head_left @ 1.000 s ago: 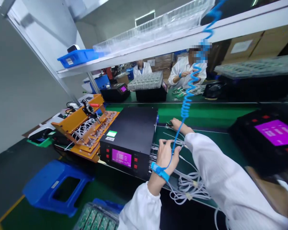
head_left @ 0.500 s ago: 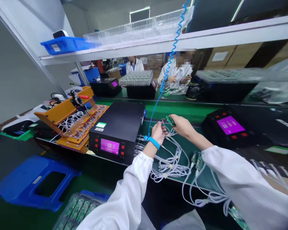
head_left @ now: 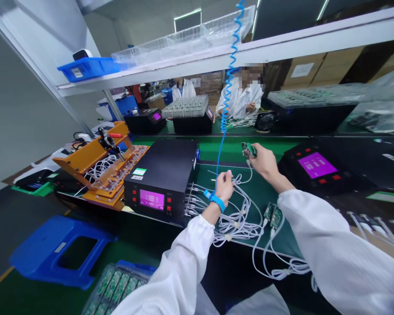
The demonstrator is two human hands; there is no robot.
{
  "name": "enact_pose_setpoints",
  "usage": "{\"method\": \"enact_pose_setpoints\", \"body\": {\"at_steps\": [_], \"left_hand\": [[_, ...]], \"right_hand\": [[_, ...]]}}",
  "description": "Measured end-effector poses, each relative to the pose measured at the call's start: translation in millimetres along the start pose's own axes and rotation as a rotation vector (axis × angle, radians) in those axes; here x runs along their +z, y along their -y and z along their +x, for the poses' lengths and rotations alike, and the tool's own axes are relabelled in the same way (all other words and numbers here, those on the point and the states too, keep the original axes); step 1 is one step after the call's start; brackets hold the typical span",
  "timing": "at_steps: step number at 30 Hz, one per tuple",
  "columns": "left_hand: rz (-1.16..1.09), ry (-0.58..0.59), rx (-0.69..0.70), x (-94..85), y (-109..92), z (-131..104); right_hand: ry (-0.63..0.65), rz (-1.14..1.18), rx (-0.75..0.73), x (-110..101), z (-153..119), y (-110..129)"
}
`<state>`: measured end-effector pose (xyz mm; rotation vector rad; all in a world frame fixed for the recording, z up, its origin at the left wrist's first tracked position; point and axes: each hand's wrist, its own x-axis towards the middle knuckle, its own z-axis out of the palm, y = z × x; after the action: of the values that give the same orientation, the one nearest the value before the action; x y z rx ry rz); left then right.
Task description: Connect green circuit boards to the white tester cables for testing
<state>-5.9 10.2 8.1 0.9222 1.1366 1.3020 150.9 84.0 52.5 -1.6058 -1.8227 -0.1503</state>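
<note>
My right hand [head_left: 265, 162] grips green circuit boards [head_left: 248, 150] above the bench, and a white cable hangs below them. My left hand [head_left: 224, 187], with a blue wrist strap [head_left: 214, 201], is closed over the cables, fingers curled and thumb up; whatever it may hold is hidden. Beneath and beside it lies a bundle of white cables [head_left: 238, 225], which runs toward the plugs on the side of a black test box [head_left: 160, 168] with a lit purple screen. Two more circuit boards [head_left: 276, 216] with white cables plugged in lie on the bench near my right forearm.
A second black box [head_left: 341, 175] stands at right. To the left are an orange fixture [head_left: 98, 168] and a blue stool [head_left: 59, 249]. A tray of circuit boards [head_left: 116, 284] sits low in front. A blue coiled cord [head_left: 228, 87] hangs down; co-workers sit across.
My hands have moved apart. The right one has shifted right and up with the circuit boards; the left one has come slightly down and right, away from them.
</note>
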Motion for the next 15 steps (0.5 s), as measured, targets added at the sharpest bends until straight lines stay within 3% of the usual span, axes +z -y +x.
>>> {"method": "enact_pose_setpoints", "body": {"at_steps": [3, 7, 10, 12, 15], "left_hand": [[0.16, -0.02, 0.079, -2.4, 5, 6], [0.345, 0.004, 0.185, -3.1, 0, 12], [0.468, 0.058, 0.254, -5.7, -7, 13], [0.543, 0.077, 0.291, -8.7, -11, 13], [0.642, 0.089, 0.314, -13.1, -15, 14]], "right_hand": [[-0.052, 0.231, 0.076, -6, -3, 11], [0.021, 0.462, 0.038, -11, -14, 36], [0.058, 0.608, 0.092, -6, -15, 43], [0.068, 0.742, 0.244, 1, -12, 42], [0.153, 0.973, 0.583, 15, -8, 43]]}}
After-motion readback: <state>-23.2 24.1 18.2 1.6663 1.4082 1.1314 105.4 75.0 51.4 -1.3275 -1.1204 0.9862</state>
